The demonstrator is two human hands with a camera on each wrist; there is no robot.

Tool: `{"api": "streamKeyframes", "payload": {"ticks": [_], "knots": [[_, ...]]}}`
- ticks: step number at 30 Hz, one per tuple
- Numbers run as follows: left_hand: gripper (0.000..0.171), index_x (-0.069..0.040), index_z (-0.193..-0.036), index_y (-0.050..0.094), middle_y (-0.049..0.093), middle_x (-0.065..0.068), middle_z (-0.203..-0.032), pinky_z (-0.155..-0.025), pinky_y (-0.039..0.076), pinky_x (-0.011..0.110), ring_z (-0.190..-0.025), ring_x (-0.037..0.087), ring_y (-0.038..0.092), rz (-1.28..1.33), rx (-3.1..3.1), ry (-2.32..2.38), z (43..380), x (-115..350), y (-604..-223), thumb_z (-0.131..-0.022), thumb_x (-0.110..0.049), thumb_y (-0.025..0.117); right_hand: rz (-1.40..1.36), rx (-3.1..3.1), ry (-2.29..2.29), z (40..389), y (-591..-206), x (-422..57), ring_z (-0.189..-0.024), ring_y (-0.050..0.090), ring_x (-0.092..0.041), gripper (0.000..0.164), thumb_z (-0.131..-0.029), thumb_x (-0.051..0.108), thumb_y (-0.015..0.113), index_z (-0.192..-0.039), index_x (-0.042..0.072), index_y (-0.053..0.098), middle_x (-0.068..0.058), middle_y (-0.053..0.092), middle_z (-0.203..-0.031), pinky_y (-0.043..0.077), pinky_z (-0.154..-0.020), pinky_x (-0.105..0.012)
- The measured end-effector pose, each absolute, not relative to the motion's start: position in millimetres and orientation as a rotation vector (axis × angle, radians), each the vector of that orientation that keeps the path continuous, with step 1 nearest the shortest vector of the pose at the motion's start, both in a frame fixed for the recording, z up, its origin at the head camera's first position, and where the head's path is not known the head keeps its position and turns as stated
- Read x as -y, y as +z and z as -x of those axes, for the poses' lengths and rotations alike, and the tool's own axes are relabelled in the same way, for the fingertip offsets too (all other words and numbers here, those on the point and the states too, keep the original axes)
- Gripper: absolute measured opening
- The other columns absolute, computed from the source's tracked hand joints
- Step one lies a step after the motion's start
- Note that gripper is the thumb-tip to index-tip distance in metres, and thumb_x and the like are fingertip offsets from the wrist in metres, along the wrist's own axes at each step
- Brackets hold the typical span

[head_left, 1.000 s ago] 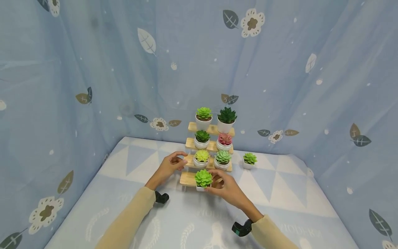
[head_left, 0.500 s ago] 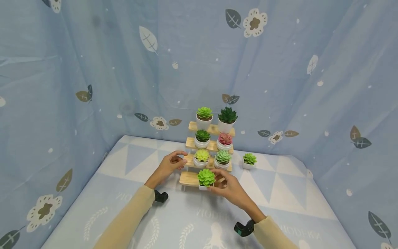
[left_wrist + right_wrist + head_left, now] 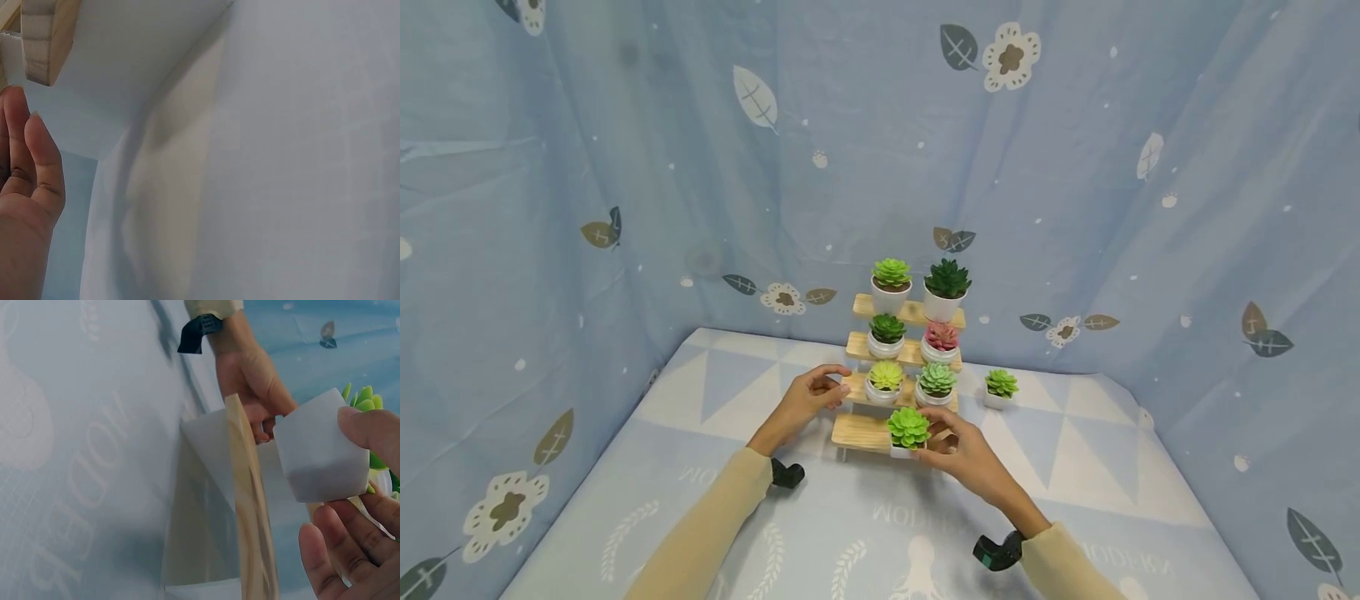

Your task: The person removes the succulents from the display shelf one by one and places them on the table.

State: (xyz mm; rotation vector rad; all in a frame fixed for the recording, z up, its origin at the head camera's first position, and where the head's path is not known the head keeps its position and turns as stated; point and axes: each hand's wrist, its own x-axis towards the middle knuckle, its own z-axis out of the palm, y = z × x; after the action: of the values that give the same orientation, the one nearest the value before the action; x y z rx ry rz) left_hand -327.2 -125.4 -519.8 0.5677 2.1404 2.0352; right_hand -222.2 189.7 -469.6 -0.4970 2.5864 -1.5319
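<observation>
Thumb and fingers of my right hand pinch a small square white pot with a bright green artificial succulent. It is over the bottom tier of a stepped wooden plant stand, right of its middle. In the right wrist view, a narrow gap shows between the white pot and the board's edge. My left hand is at the left end of the second tier from the bottom, thumb and index at the board's edge. Its curled fingers show in the left wrist view, the thumb hidden.
Potted succulents fill the upper tiers in pairs, among them a pink one, a dark green one and a yellow-green one. Another small green succulent stands on the patterned tablecloth right of the stand. A blue curtain hangs behind.
My right hand has moved the potted succulent rightward along the bottom tier, from near its middle toward its right part. The left hand has stayed at the stand's left side.
</observation>
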Motion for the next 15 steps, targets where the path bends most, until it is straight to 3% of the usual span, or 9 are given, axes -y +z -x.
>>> {"api": "streamKeyframes", "payload": {"ticks": [6,15], "knots": [[0.043,-0.016,-0.138,0.062,0.068,0.014,-0.111,-0.088,0.052,0.061,-0.093,0.033,0.066,-0.597,-2.148,2.025,328,126,-521,-0.100,-0.034,0.071,0.473,-2.555,-1.565,221,-470,-196,-0.097,0.062,-0.025,0.059,-0.089,0.033,0.084,-0.141,0.026,0.057,-0.006,0.060,-0.120,0.058,-0.074,-0.037],[0.043,-0.016,-0.138,0.062,0.067,0.016,-0.113,-0.092,0.049,0.065,-0.100,0.045,0.063,-0.567,-2.131,2.030,326,127,-519,-0.099,-0.033,0.072,0.407,-2.508,-1.604,223,-471,-211,-0.099,0.065,-0.025,0.064,-0.090,0.028,0.084,-0.146,0.019,0.054,-0.010,0.058,-0.123,0.059,-0.079,-0.035]]}}
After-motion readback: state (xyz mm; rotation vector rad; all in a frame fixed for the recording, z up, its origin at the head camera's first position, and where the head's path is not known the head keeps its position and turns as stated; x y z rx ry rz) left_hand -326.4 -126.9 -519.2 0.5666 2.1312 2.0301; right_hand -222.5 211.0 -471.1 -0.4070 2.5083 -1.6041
